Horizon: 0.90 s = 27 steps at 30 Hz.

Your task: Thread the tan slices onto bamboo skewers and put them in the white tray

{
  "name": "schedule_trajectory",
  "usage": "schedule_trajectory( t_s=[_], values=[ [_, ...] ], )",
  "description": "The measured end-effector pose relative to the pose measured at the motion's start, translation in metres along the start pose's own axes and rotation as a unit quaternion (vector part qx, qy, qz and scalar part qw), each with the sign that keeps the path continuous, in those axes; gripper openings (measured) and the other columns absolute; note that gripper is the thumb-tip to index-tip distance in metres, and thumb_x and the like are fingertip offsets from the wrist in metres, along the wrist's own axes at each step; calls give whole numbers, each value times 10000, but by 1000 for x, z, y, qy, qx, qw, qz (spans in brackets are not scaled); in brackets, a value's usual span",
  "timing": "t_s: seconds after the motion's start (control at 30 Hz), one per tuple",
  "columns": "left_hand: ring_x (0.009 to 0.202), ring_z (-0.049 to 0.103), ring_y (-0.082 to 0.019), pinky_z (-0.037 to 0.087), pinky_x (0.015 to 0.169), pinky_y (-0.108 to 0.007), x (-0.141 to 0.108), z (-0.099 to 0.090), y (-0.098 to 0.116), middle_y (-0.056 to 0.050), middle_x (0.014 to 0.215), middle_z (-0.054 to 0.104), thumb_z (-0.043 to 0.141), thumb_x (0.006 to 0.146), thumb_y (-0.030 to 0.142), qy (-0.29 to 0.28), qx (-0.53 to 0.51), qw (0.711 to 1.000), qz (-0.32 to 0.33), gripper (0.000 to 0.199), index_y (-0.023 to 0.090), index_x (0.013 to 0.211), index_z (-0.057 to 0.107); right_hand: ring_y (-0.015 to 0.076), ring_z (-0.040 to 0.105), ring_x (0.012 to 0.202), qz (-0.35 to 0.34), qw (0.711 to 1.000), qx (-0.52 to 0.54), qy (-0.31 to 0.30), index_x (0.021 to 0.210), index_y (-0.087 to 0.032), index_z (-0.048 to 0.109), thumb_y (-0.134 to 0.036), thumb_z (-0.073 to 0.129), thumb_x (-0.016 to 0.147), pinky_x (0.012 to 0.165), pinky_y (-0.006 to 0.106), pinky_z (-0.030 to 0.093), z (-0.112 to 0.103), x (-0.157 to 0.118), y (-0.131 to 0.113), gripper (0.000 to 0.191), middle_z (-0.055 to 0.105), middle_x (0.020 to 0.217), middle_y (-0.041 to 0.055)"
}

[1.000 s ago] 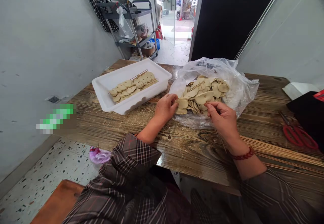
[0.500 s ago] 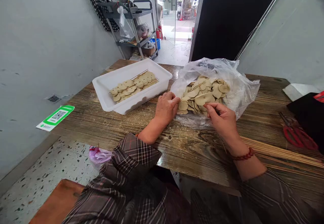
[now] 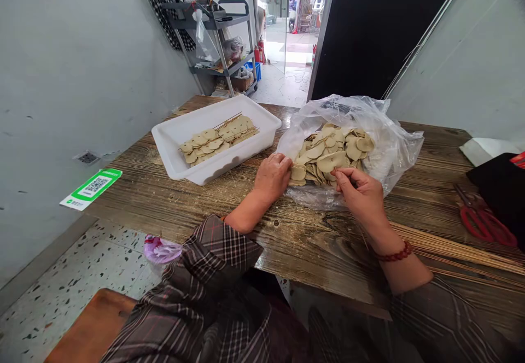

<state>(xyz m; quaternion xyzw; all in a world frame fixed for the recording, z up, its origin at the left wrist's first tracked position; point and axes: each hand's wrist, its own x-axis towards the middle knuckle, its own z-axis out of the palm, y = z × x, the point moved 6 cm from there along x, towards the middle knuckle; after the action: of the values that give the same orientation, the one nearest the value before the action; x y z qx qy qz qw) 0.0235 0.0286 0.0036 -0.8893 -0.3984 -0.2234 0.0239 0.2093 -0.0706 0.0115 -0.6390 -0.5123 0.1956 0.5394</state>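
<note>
Head view: we judge the stick-threaded slices (image 3: pixel 211 141) in the white tub (image 3: pixel 164 152) done; loose slices (image 3: pixel 332 160) in the plastic bag (image 3: pixel 396 144) and spare sticks (image 3: pixel 443 241) remain. Our right hand (image 3: pixel 361 192) pinches a thin stick (image 3: pixel 364 238) between closed fingers; our left hand (image 3: pixel 273 178) curls beside the loose slices, hold untellable.

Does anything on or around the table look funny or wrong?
Maybe the green-and-white card. It seems to poke out past the left edge of the wooden table, and I can't see what holds it up. The beige slices lie heaped on the plastic bag, but that looks ordinary.
</note>
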Motion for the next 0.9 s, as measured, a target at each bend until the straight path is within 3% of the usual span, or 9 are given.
schedule_trajectory(
  t_s=[0.2,0.3,0.4,0.57,0.63,0.77,0.9],
  values=[
    [908,508,-234,414,796,-371,0,-13,3,-111,965,601,533,807,123,58,-65,996,9,84,182,787,590,116,496,506,2,1000,10,3,866,-147,724,-421,605,840,495,244,363,0,1,0,300,576,567,-17],
    [842,516,-199,418,782,-345,3,-18,1,-68,842,604,564,747,95,65,-173,983,-17,114,187,693,524,114,487,501,1,1000,17,7,862,-146,723,-419,603,841,492,241,364,-1,1,0,299,578,562,-18],
    [744,542,-146,436,715,-285,5,-17,-8,-25,756,615,620,731,156,52,-368,923,-95,167,187,665,470,112,475,495,-4,1000,15,3,863,-153,722,-419,597,848,480,236,355,-1,0,-3,295,577,560,-18],
    [566,566,-104,435,549,-224,1,-8,-22,33,645,593,716,696,301,49,-620,753,-216,267,186,808,503,118,500,510,-17,999,1,-31,863,-160,728,-406,587,865,495,237,369,5,-6,-9,283,585,560,-14],
    [573,593,-109,442,520,-215,0,-5,-24,27,669,622,759,657,325,46,-664,706,-242,340,176,870,539,122,516,514,-27,998,-2,-57,869,-162,730,-397,581,873,506,241,379,10,-9,-11,279,590,556,-13],
    [573,562,-82,418,490,-190,-1,-5,-25,2,719,662,835,572,315,48,-696,668,-259,406,140,872,624,133,568,550,-53,991,-20,-120,888,-168,734,-364,570,881,537,250,414,23,-16,-12,256,659,637,11],
    [546,498,-59,364,473,-185,1,-9,-27,2,687,649,845,558,299,67,-700,663,-258,351,133,817,676,153,614,625,-82,986,-40,-142,876,-170,731,-348,556,885,568,258,442,28,-18,-14,249,704,723,37]
  ],
)
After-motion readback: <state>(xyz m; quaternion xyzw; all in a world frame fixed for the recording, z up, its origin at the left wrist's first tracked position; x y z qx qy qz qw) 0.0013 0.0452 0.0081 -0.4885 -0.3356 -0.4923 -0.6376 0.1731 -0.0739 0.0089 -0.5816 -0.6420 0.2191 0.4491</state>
